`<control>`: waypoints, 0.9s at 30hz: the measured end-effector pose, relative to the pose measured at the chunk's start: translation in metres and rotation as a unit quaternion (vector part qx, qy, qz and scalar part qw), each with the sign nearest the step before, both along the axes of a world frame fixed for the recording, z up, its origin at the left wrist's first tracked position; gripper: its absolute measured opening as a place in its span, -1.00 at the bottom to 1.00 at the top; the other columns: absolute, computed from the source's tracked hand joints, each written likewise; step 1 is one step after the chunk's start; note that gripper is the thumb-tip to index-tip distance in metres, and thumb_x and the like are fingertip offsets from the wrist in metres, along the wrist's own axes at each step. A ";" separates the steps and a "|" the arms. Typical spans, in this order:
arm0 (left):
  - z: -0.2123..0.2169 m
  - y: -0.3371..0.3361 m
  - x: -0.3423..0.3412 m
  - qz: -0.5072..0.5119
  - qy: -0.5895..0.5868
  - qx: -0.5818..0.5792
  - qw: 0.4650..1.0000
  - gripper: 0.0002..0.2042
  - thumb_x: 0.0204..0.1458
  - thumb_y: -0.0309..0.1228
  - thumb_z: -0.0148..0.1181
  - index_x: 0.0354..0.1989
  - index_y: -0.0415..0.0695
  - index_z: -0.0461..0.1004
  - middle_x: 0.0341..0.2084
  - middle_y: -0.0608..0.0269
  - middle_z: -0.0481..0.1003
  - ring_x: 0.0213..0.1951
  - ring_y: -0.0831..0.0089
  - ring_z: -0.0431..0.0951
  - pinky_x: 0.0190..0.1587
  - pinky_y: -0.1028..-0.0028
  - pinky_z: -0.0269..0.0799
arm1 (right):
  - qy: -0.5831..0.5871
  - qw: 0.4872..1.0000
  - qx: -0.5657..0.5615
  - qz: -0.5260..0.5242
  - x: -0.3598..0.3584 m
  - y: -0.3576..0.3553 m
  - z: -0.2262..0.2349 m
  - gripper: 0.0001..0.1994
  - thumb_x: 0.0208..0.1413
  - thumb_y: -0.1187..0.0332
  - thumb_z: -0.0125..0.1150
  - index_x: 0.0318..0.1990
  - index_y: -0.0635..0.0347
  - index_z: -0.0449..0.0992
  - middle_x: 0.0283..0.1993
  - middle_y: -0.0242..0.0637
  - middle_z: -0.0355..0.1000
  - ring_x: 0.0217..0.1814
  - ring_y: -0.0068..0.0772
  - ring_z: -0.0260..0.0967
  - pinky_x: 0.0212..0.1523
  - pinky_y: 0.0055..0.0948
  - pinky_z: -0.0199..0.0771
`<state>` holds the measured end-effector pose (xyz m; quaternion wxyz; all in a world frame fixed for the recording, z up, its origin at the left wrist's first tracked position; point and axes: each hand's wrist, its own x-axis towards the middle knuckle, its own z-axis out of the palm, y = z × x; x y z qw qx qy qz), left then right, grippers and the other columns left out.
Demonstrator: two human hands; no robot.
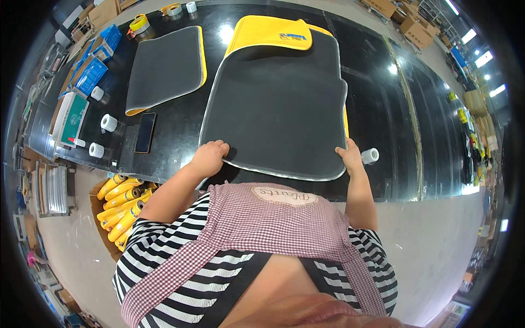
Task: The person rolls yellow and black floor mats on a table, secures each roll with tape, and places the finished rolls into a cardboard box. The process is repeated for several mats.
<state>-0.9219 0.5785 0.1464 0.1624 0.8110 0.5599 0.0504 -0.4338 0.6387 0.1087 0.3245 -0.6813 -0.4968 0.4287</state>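
A large car floor mat [276, 109] lies on the black table in front of me, its dark underside up and its rim bound in pale trim. At the far end a yellow flap [268, 34] with a small blue print shows over the dark side. My left hand [210, 157] is closed on the near left corner, fingers curled over the edge. At the near right edge my right hand [350, 155] grips the mat with the thumb on top; its other fingers are partly hidden. A sliver of yellow shows along the right edge.
Left of the mat lies a smaller dark mat [167, 68] with yellow edging. Nearer are a phone [145, 133] and several white rolls [109, 123]; another white roll [370, 156] lies by my right hand. A carton of rolled yellow mats [123, 205] stands below the table's left edge.
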 end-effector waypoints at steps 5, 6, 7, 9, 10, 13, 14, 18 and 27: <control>0.008 -0.021 0.005 -0.020 -0.020 -0.061 0.998 -0.88 -0.10 -0.57 0.14 -0.35 -0.15 0.50 -0.29 0.09 0.55 -0.13 0.01 0.57 -0.07 0.11 0.48 | 0.055 0.996 -0.012 -0.071 0.004 -0.050 0.000 -0.45 0.17 0.54 0.28 0.34 0.33 0.38 0.04 -0.14 0.57 0.03 -0.35 0.54 0.09 -0.39 0.52; 0.012 -0.024 0.006 -0.020 -0.023 -0.076 0.997 -0.88 -0.10 -0.56 0.16 -0.35 -0.15 0.51 -0.28 0.10 0.55 -0.12 0.01 0.57 -0.07 0.11 0.49 | 0.086 0.993 -0.014 -0.083 0.005 -0.060 -0.001 -0.42 0.16 0.54 0.31 0.37 0.31 0.37 0.04 -0.16 0.57 0.04 -0.38 0.54 0.08 -0.42 0.51; 0.014 -0.026 0.006 -0.019 -0.026 -0.091 0.995 -0.89 -0.10 -0.55 0.17 -0.36 -0.15 0.51 -0.27 0.10 0.56 -0.12 0.01 0.57 -0.07 0.11 0.49 | 0.117 0.989 -0.017 -0.094 0.007 -0.069 -0.002 -0.38 0.15 0.54 0.33 0.40 0.29 0.35 0.03 -0.18 0.57 0.05 -0.41 0.53 0.08 -0.45 0.50; 0.016 -0.029 0.003 -0.033 -0.036 -0.120 0.992 -0.90 -0.06 -0.48 0.24 -0.34 -0.14 0.56 -0.26 0.10 0.57 -0.12 0.02 0.58 -0.08 0.12 0.49 | 0.160 0.983 -0.087 0.002 0.008 -0.085 0.025 -0.38 0.19 0.51 0.30 0.43 0.26 0.32 0.04 -0.19 0.57 -0.06 -0.38 0.56 0.01 -0.41 0.56; 0.017 -0.030 -0.001 -0.035 -0.041 -0.135 0.989 -0.89 -0.04 -0.44 0.27 -0.32 -0.14 0.59 -0.26 0.10 0.57 -0.12 0.03 0.58 -0.08 0.13 0.49 | 0.181 0.974 -0.123 0.055 0.008 -0.090 0.041 -0.38 0.22 0.50 0.29 0.45 0.24 0.31 0.04 -0.19 0.58 -0.12 -0.36 0.58 -0.03 -0.39 0.59; 0.031 -0.007 -0.009 -0.061 -0.046 -0.184 0.980 -0.83 0.03 -0.30 0.35 -0.26 -0.10 0.66 -0.21 0.10 0.59 -0.13 0.05 0.59 -0.08 0.17 0.50 | 0.333 0.926 -0.135 0.116 0.039 -0.098 0.021 -0.56 0.36 0.32 0.16 0.31 0.32 0.42 0.03 -0.13 0.60 -0.22 -0.20 0.63 -0.08 -0.24 0.66; 0.031 0.008 -0.014 -0.033 -0.061 -0.205 0.976 -0.76 0.10 -0.19 0.37 -0.21 -0.09 0.68 -0.21 0.08 0.61 -0.13 0.08 0.61 -0.07 0.21 0.50 | 0.427 0.892 -0.098 0.111 0.049 -0.092 0.007 -0.60 0.38 0.29 0.13 0.26 0.35 0.46 0.03 -0.11 0.60 -0.18 -0.18 0.63 -0.06 -0.22 0.65; 0.053 0.075 -0.002 0.129 -0.029 -0.083 0.988 -0.76 0.20 -0.17 0.28 -0.24 -0.10 0.64 -0.28 0.09 0.65 -0.14 0.12 0.65 -0.10 0.15 0.51 | 0.593 0.801 -0.013 -0.082 0.003 -0.042 0.030 -0.58 0.47 0.20 -0.02 0.30 0.30 0.37 0.32 0.14 0.42 0.41 0.03 0.37 0.41 -0.07 0.39; -0.022 0.053 0.070 0.006 -0.195 0.189 0.963 -0.72 0.16 -0.47 0.20 0.05 -0.09 0.59 0.02 0.10 0.59 0.04 0.07 0.59 0.13 0.20 0.50 | -0.414 0.833 0.233 0.284 -0.081 -0.024 0.038 -0.49 0.27 0.15 0.21 0.34 0.09 0.45 0.40 -0.15 0.39 0.56 -0.03 0.13 0.52 0.01 0.06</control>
